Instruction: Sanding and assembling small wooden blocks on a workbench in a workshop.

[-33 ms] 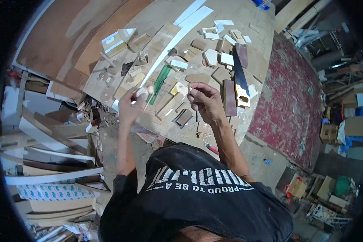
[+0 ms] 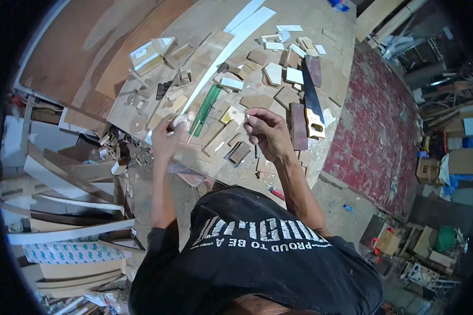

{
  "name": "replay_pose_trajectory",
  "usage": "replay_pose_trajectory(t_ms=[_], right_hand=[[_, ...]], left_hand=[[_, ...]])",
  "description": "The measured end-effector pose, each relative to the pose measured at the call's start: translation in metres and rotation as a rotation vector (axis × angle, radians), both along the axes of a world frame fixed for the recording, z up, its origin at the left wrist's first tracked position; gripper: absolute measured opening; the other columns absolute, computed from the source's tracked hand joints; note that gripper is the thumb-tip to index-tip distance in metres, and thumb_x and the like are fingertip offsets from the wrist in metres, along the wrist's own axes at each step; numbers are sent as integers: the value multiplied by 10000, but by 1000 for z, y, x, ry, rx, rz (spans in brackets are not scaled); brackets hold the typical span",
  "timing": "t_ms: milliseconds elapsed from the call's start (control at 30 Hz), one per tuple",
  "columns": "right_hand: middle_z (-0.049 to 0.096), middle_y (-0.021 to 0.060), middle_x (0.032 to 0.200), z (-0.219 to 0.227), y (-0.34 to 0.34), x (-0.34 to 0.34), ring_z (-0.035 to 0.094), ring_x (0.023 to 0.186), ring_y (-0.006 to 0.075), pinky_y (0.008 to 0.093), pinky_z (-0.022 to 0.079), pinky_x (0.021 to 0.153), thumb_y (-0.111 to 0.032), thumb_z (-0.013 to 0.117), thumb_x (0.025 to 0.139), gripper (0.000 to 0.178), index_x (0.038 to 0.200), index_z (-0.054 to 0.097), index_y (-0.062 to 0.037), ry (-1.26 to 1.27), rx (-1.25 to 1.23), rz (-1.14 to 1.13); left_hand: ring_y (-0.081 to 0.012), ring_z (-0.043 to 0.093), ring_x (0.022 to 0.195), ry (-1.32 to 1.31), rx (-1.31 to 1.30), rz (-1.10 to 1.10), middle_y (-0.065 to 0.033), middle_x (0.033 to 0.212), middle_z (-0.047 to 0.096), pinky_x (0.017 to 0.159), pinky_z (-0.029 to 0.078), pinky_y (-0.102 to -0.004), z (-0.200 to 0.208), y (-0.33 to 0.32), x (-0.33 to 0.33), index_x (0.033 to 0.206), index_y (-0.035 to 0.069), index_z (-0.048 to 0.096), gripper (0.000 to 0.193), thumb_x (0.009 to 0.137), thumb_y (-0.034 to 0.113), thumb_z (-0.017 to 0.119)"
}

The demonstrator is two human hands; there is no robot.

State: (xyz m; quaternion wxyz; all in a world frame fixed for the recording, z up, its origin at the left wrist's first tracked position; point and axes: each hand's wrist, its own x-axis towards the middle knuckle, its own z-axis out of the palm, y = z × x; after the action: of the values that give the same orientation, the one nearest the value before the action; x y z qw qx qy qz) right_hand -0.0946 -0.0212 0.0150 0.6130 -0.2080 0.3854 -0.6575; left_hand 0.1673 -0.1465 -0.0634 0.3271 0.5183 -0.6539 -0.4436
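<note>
My right hand (image 2: 270,134) is raised over the near side of the workbench. Its thumb and forefinger pinch a small pale piece (image 2: 246,117); a thin dark rod (image 2: 256,150) shows just below the fingers. Across from it, my left hand (image 2: 165,137) is smeared by motion, with a whitish blur at its fingertips that I cannot make out. Right beside that hand lie a green strip (image 2: 207,107) and a thin pointed stick (image 2: 191,135). Between the two hands, a wooden block with a yellow patch (image 2: 228,116) rests among other offcuts on the bench (image 2: 194,157).
A handsaw (image 2: 310,94) with a pale handle lies at the right among wood blocks, beside a dark reddish block (image 2: 299,126). Long white strips (image 2: 231,47) cross the bench. A red-handled tool (image 2: 275,192) sits at the near edge. Curved boards (image 2: 73,231) stand at left.
My left hand has shifted slightly left, away from the green strip. My right hand keeps its pinch in nearly the same place.
</note>
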Motion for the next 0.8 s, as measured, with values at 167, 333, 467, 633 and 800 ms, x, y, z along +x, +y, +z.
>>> replay_pose_trajectory(t_ms=[167, 333, 467, 633, 800], right_hand=[[630, 37, 866, -7, 3, 4, 579, 728, 104, 218, 437, 498, -66, 662, 890, 182, 1060, 649, -3, -61, 49, -44], [630, 38, 883, -9, 2, 11, 579, 720, 98, 214, 418, 496, -86, 680, 878, 213, 1074, 631, -20, -59, 123, -90], [617, 32, 869, -11, 4, 9, 565, 719, 96, 202, 397, 478, -62, 659, 882, 203, 1076, 600, -44, 50, 166, -157], [610, 30, 858, -13, -4, 19, 556, 706, 104, 198, 391, 465, -46, 648, 885, 164, 1030, 572, -64, 29, 164, -96], [609, 22, 854, -21, -10, 20, 555, 699, 107, 199, 388, 452, -50, 646, 889, 133, 994, 571, -78, 47, 170, -54]], left_hand=[[-169, 605, 732, -231, -310, 204, -91, 852, 647, 689, 503, -296, -71, -43, 31, 1237, -43, 564, 502, 804, 145, 735], [-224, 643, 729, -310, -315, 202, -143, 858, 659, 650, 520, -342, -111, -67, 43, 1258, -23, 547, 507, 812, 156, 710], [-273, 648, 742, -228, -145, 144, -173, 862, 655, 669, 527, -380, -137, -78, 31, 1251, -3, 542, 481, 805, 117, 679], [-442, 544, 1030, -321, -383, 79, -269, 1109, 574, 899, 463, -471, -159, -96, 63, 1254, -21, 528, 506, 778, 101, 652], [-448, 541, 1032, -356, -407, 51, -270, 1132, 562, 909, 462, -473, -147, -95, 67, 1279, -9, 517, 542, 764, 96, 648]])
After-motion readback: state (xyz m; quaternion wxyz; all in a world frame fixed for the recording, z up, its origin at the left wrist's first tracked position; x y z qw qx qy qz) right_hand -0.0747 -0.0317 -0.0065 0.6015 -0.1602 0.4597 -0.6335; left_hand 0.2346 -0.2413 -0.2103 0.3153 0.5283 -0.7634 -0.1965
